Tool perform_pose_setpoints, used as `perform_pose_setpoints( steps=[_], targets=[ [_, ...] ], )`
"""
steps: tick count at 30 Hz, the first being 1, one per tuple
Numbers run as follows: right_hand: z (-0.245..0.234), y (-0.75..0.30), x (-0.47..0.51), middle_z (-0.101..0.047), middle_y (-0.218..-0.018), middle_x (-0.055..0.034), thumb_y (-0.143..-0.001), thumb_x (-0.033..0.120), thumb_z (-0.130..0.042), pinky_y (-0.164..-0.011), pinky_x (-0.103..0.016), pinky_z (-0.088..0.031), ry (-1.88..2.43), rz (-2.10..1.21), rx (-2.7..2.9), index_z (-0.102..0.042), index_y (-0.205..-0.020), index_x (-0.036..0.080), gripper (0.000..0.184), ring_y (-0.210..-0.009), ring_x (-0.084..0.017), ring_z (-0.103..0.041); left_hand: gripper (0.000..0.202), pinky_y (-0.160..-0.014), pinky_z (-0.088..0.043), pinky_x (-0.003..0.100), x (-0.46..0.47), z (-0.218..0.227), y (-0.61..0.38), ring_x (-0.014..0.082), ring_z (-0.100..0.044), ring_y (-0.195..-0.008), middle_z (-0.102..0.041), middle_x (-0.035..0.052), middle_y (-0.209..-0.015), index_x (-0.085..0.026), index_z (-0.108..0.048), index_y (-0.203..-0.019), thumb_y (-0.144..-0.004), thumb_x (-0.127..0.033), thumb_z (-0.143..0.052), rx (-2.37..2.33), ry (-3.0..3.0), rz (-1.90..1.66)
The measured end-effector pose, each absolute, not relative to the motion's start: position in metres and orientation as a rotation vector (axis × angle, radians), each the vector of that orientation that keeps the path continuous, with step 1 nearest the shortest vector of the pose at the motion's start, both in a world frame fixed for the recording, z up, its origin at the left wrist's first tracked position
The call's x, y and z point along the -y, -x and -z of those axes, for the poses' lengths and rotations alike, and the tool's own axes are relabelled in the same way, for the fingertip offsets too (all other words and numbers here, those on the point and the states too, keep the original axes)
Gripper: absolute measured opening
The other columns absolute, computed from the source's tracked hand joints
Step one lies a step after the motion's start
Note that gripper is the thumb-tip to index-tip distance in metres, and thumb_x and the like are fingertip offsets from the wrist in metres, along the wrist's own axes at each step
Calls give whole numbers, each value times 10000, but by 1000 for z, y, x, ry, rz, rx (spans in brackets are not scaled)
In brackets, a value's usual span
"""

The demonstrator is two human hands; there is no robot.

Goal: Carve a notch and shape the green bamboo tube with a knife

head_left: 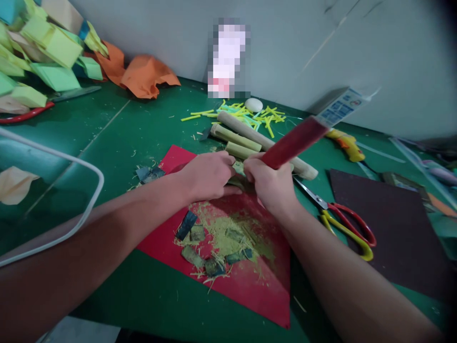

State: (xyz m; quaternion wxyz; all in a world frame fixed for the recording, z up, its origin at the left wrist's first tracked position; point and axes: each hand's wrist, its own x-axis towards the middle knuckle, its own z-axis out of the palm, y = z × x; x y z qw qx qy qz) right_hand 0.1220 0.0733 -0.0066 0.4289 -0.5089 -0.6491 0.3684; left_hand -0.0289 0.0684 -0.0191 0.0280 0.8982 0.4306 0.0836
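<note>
Over a red sheet (271, 286), my right hand (273, 186) is closed round a long red bar (294, 143) with a blue-and-white printed end, slanting up to the right. Its lower end is hidden in my fist. My left hand (210, 176) is close beside it, fingers curled and pressing on a greenish bamboo-like piece (237, 181), mostly hidden by both hands. Beyond them lie cut bamboo-like tubes (237, 137) and a longer pale stick (264, 140). Yellow-green dust (221, 228) and small dark scraps (214, 267) cover the sheet's middle.
Scissors (342, 219) with red and yellow handles lie right, by a dark board (385, 224). A yellow glue gun (350, 145) is behind. Yellow-green sticks (243, 114) and a white disc (253, 105) lie at the back; folded papers (53, 43) and a white cable (96, 176) are left.
</note>
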Motion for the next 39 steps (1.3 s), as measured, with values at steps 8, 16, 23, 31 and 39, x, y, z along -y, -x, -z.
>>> perform_pose_setpoints(
  steps=[8,16,23,31,39],
  targets=[
    [7,-121,-77,-407,-472,41,-661,138,-506,-473,-248,-298,1285,-822,1634,-439,-472,202,211,-506,-95,-367,382,-777,-475,324,-70,21,29,234,-611,-981,-677,90,-973,-141,-720,-974,-888,-493,-598,-1334,-2769,-335],
    [7,-120,-75,-374,-468,48,-650,147,-518,-455,-260,-272,1284,-855,1655,-402,-472,210,221,-489,-90,-335,435,-797,-467,350,-71,22,30,271,-602,-1021,-663,109,-1018,-125,-718,-989,-900,-523,-565,-1317,-2740,-301],
    [7,-124,-74,-375,-447,46,-663,131,-501,-464,-259,-285,1262,-835,1603,-406,-455,207,241,-486,-90,-345,443,-751,-456,340,-69,20,30,265,-608,-975,-647,108,-966,-131,-721,-980,-903,-533,-553,-1353,-2758,-272],
    [9,-121,-75,-403,-479,48,-671,157,-521,-471,-262,-298,1270,-829,1647,-439,-486,206,209,-493,-90,-356,445,-757,-460,334,-69,21,29,258,-606,-985,-657,98,-974,-136,-719,-980,-897,-543,-557,-1362,-2736,-276],
    [7,-123,-74,-351,-429,48,-652,131,-498,-441,-260,-258,1271,-861,1577,-393,-442,209,248,-462,-85,-323,425,-793,-461,337,-69,17,29,258,-601,-1011,-653,99,-990,-135,-720,-1018,-913,-511,-553,-1340,-2734,-225]
  ],
)
